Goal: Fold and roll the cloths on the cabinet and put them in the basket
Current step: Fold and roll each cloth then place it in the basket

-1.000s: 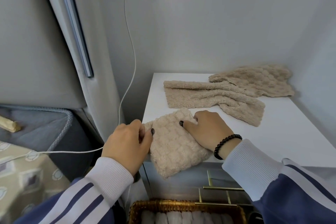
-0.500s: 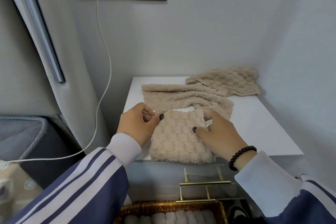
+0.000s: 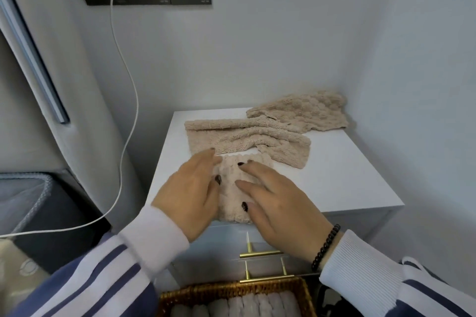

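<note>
Both hands lie flat with fingers straight, left hand (image 3: 190,192) and right hand (image 3: 277,203) pressing the folded cloth (image 3: 235,188) at centre frame on the cabinet (image 3: 347,177); neither grips it. To roll tight, I'd start from the near edge, keeping ends even. Basket (image 3: 231,291) waits at bottom centre.
</note>
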Motion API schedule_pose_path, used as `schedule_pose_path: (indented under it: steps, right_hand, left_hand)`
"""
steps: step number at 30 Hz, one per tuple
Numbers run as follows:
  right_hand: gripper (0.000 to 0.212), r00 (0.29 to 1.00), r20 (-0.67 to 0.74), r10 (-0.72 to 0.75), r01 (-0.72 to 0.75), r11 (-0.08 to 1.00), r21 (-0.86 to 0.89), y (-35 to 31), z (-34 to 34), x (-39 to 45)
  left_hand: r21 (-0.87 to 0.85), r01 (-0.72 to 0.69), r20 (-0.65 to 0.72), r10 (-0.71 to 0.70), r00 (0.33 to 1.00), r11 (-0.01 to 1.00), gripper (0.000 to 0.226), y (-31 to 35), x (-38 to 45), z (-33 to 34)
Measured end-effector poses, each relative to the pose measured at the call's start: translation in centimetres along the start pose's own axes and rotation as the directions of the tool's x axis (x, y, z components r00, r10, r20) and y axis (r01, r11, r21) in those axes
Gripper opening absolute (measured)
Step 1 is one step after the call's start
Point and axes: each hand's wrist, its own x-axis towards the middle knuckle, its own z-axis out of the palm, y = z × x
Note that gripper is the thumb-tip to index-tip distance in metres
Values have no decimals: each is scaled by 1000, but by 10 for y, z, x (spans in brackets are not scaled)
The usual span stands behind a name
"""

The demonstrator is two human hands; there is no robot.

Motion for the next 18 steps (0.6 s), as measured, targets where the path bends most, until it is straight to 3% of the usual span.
schedule_pose_path:
  steps: [2,5,9,12,15,18]
  right_hand:
    - [40,999,46,13,-13,1000,-10,-3,1,-2]
    - [44,991,117,58,-60,998,18,-1,4,-5]
    - [57,970,237,62,-74,996,43,8,3,-9]
    - [69,953,303,-17,43,996,-79,11,5,-14]
    - [73,965,255,-65,116,975,-191,10,8,-15]
    - [52,985,146,-91,112,983,-145,11,6,-13]
  left_hand:
    - [-34,-119,74,121,990,992,62,1,-18,7]
    - [-107,-148,190,166,968,983,70,-4,-31,19]
    - [179,-315,210,277,938,932,74,-27,-38,30]
    - [294,-419,203,373,906,859,74,-36,-37,32]
    - [306,-439,152,412,898,845,74,-37,-32,33]
    - [316,-487,84,488,869,814,52,-40,-28,31]
